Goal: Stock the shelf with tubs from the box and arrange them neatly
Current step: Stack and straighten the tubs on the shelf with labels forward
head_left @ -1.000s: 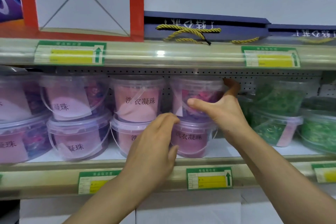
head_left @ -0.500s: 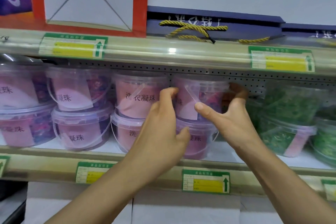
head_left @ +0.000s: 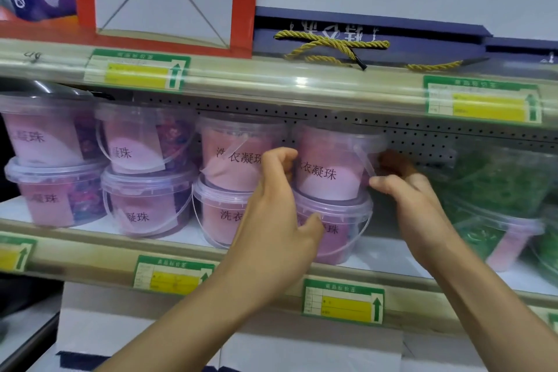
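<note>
Both hands clasp the upper pink tub [head_left: 329, 169], stacked on a lower tub [head_left: 341, 229] on the shelf [head_left: 377, 254]: the left hand [head_left: 271, 220] curls around its left side, the right hand [head_left: 407, 199] around its right, thumb in front.

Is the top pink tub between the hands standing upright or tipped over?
Upright. The top pink tub sits squarely on the lower tub, lid up, with the left hand and right hand at its sides.
</note>
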`<state>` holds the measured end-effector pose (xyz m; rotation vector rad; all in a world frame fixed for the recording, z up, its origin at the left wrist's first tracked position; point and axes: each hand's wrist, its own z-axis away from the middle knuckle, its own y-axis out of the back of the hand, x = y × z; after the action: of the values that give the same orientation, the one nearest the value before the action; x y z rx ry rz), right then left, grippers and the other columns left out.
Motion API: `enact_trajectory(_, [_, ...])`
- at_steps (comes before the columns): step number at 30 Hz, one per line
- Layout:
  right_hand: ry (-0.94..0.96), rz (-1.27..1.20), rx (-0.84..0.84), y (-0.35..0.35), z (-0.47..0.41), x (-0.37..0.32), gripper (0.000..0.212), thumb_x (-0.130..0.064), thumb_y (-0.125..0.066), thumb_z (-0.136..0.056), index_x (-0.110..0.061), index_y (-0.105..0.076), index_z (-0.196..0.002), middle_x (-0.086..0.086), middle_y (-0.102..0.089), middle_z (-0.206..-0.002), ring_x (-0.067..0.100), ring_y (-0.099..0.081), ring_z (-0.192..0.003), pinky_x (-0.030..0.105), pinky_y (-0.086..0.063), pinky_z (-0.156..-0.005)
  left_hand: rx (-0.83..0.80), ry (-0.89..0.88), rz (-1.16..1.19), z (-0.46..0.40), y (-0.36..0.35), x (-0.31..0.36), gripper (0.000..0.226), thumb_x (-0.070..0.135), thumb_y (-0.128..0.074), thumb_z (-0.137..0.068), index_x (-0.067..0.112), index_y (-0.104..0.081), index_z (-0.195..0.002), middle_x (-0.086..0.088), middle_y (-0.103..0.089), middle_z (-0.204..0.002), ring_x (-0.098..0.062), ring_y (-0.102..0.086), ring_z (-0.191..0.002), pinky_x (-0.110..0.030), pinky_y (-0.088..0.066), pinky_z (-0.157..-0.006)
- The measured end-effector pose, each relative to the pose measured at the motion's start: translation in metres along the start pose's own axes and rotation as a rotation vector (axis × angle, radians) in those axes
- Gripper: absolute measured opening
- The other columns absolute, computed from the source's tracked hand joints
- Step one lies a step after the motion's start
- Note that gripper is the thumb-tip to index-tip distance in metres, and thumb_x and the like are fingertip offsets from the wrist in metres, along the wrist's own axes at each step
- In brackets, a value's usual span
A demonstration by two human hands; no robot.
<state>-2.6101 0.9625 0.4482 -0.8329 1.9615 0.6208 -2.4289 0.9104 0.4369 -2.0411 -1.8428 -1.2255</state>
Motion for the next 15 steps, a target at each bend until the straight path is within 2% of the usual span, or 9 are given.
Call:
enact_trajectory(2, [0.038,0.098,-0.02,-0.001,0.004,0.002,0.085,-0.06,-0.073,-0.058,-0.027,-0.042,-0.13,-0.004,-0.058,-0.126,0.015,-0.054,-0.118,0.038,-0.043,-0.099,-0.045,0.025,0.011,-0.006,-0.003,0.0,0.067,0.009,-0.062,-0.08,0.044,-0.014,-0.112,0.019,-0.035,-0.123,0.006,-0.04,-0.105,-0.012,-0.032,-0.089])
enact_trajectory(4, [0.043,0.168,-0.023,-0.003,0.004,0.003,0.098,-0.072,-0.074,-0.05,-0.028,-0.04,-0.131,-0.005,-0.057,-0.127,0.012,-0.055,-0.118,0.04,-0.044,-0.1,-0.084,0.043,0.051,-0.01,-0.005,0.003,0.067,0.006,-0.061,-0.079,0.041,-0.016,-0.115,0.015,-0.038,-0.127,0.005,-0.042,-0.105,-0.018,-0.037,-0.092])
enact_trajectory(6, [0.055,0.191,-0.019,-0.004,0.002,0.002,0.092,-0.071,-0.074,-0.052,-0.026,-0.045,-0.127,-0.006,-0.062,-0.121,0.01,-0.058,-0.113,0.039,-0.047,-0.097,-0.084,0.053,0.105,-0.01,-0.006,0.006,0.067,0.004,-0.06,-0.078,0.037,-0.018,-0.118,0.014,-0.042,-0.126,0.005,-0.046,-0.102,-0.017,-0.04,-0.093])
enact_trajectory(8, [0.076,0.12,-0.013,-0.003,0.001,-0.001,0.079,-0.06,-0.076,-0.058,-0.023,-0.049,-0.124,-0.007,-0.065,-0.116,0.008,-0.06,-0.109,0.036,-0.047,-0.095,-0.057,0.042,0.143,-0.006,-0.005,0.006,0.068,0.003,-0.061,-0.079,0.042,-0.019,-0.115,0.023,-0.041,-0.12,0.013,-0.046,-0.106,-0.004,-0.038,-0.087])
enact_trajectory(10, [0.064,0.043,-0.033,0.0,0.001,-0.002,0.067,-0.047,-0.077,-0.066,-0.019,-0.052,-0.121,-0.005,-0.067,-0.114,0.008,-0.062,-0.107,0.03,-0.048,-0.092,-0.033,0.031,0.139,-0.001,-0.004,0.004,0.07,0.006,-0.064,-0.08,0.049,-0.018,-0.111,0.026,-0.04,-0.118,0.015,-0.043,-0.111,0.002,-0.037,-0.08])
enact_trajectory(12, [0.053,0.028,-0.076,0.001,0.001,-0.002,0.06,-0.041,-0.074,-0.07,-0.015,-0.055,-0.121,-0.001,-0.068,-0.113,0.011,-0.063,-0.104,0.027,-0.049,-0.088,-0.02,0.029,0.105,0.001,-0.003,0.001,0.07,0.01,-0.065,-0.08,0.051,-0.016,-0.11,0.02,-0.041,-0.122,0.008,-0.044,-0.114,-0.001,-0.039,-0.081])
enact_trajectory(15, [0.041,0.023,-0.086,0.0,0.002,-0.001,0.05,-0.036,-0.067,-0.075,-0.015,-0.056,-0.119,-0.001,-0.069,-0.11,0.009,-0.065,-0.1,0.02,-0.048,-0.081,-0.045,0.034,0.056,0.0,-0.001,-0.003,0.072,0.012,-0.067,-0.08,0.052,-0.014,-0.11,0.014,-0.036,-0.131,0.0,-0.041,-0.122,-0.017,-0.038,-0.096])
